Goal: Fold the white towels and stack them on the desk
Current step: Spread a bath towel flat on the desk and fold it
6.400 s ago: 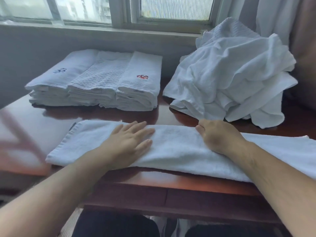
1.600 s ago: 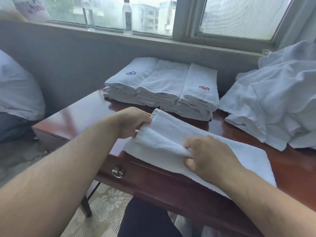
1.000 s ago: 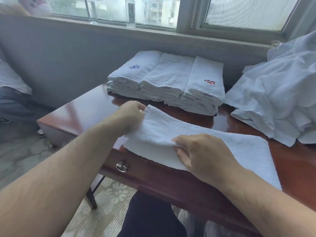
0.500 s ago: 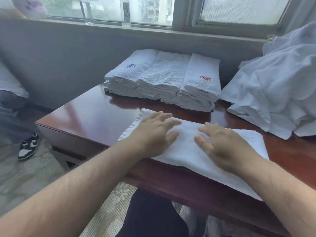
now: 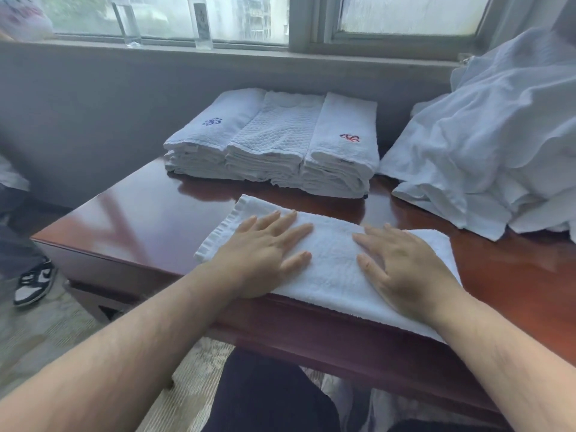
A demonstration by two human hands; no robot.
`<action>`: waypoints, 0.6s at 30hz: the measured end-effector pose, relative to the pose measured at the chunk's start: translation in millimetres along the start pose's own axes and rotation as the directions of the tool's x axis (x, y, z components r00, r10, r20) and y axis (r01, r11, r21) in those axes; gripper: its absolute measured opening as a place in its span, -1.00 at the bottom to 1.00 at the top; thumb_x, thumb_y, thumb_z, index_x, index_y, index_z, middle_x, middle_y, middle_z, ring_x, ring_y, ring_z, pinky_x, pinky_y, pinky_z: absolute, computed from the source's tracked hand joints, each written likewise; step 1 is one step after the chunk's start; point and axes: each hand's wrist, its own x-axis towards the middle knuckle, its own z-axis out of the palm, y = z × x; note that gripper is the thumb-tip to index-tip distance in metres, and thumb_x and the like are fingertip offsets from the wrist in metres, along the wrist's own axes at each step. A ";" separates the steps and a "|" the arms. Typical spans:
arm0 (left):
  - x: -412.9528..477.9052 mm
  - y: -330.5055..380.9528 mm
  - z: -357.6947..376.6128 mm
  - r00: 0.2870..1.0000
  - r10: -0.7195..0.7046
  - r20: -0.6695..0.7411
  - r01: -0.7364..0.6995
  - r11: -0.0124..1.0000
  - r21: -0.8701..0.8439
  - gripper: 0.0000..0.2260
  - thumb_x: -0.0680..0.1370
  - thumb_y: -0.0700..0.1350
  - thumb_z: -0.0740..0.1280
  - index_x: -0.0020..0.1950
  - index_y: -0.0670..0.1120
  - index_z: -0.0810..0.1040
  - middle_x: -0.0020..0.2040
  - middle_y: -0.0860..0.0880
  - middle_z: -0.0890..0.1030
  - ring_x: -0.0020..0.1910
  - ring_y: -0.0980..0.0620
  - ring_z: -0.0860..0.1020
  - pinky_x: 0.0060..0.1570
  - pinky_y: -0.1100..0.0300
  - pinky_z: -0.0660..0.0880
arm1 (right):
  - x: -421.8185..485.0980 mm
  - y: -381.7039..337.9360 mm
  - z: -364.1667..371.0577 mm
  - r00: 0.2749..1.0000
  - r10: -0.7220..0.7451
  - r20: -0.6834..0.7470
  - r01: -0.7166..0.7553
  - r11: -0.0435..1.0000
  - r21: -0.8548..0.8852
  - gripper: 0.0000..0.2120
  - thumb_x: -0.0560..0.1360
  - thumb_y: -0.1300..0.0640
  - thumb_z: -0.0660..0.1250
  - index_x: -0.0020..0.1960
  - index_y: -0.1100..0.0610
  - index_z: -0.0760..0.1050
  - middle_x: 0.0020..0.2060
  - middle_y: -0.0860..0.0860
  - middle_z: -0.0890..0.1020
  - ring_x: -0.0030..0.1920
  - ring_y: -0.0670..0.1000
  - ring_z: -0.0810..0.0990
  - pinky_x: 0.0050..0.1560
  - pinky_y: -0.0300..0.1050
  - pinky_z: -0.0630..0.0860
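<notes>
A: Right at the near edge of the counter (image 5: 149, 219), a folded white towel (image 5: 336, 263) lies flat, its front hem running along the rim.

B: And both hands are on it. The left hand (image 5: 265, 254) lies palm down on the towel's left half, fingers straight and slightly spread, gripping nothing.

A: Same story for the right hand (image 5: 402, 263) on the right half: flat, fingers extended, pressing down on the cloth. A strip of bare towel shows between the two hands.

B: Further back now, three stacks of folded towels (image 5: 274, 145) sit side by side, touching, against the wall. The left one carries a blue mark, the right one a red one.

A: To their right, a loose heap of unfolded white towels (image 5: 486, 145) sits on the counter.

B: Farthest of all, two clear bottles (image 5: 199, 20) stand on the windowsill. Off to the left, a black and white shoe (image 5: 34, 282) on the floor.
</notes>
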 end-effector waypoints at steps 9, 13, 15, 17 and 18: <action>-21.0 54.3 12.7 0.965 0.240 -0.102 -0.240 0.971 0.008 -0.20 0.44 0.55 0.03 0.61 0.27 -0.04 0.65 0.14 -0.03 0.61 0.09 -0.10 0.57 0.00 -0.18 | -35.1 28.2 -19.7 0.811 0.573 -0.118 -0.431 0.722 0.542 -0.45 0.52 0.02 0.34 0.49 0.05 0.38 0.42 0.06 0.43 0.39 0.13 0.41 0.33 -0.02 0.36; -22.8 51.6 18.3 0.955 0.282 -0.091 -0.262 0.947 0.186 -0.10 0.44 0.51 0.16 0.61 0.24 -0.22 0.66 0.11 -0.16 0.63 0.02 -0.16 0.58 -0.05 -0.17 | -43.0 35.0 -41.0 0.789 0.558 0.256 -0.457 0.256 0.852 -0.66 0.49 0.06 0.42 0.23 0.14 0.54 0.13 0.10 0.68 0.11 0.18 0.68 0.18 0.18 0.60; -24.3 50.1 18.3 0.946 0.311 -0.095 -0.290 0.938 0.189 -0.13 0.47 0.49 0.14 0.62 0.24 -0.22 0.65 0.13 -0.18 0.63 0.05 -0.19 0.58 0.00 -0.20 | -49.1 29.7 -42.1 0.834 0.463 0.301 -0.419 0.175 0.891 -0.66 0.52 0.16 0.42 0.28 0.16 0.52 0.02 0.12 0.73 -0.01 0.18 0.74 0.09 0.23 0.65; -28.4 49.1 19.7 0.939 0.318 -0.131 -0.296 0.941 0.161 -0.19 0.50 0.47 0.12 0.63 0.24 -0.17 0.65 0.15 -0.15 0.62 0.09 -0.17 0.58 0.05 -0.21 | -52.3 24.3 -41.3 0.869 0.420 0.263 -0.324 0.079 0.943 -0.47 0.52 0.21 0.43 0.44 0.10 0.37 0.15 0.15 0.67 -0.01 0.17 0.74 -0.04 0.16 0.68; -31.4 49.6 20.7 0.936 0.312 -0.161 -0.293 0.947 0.135 -0.22 0.51 0.45 0.13 0.63 0.24 -0.11 0.65 0.16 -0.11 0.62 0.10 -0.14 0.58 0.06 -0.19 | -53.6 21.0 -42.9 0.878 0.420 0.228 -0.266 0.033 0.963 -0.38 0.52 0.22 0.43 0.51 0.00 0.29 0.22 0.14 0.61 0.01 0.16 0.73 -0.08 0.11 0.68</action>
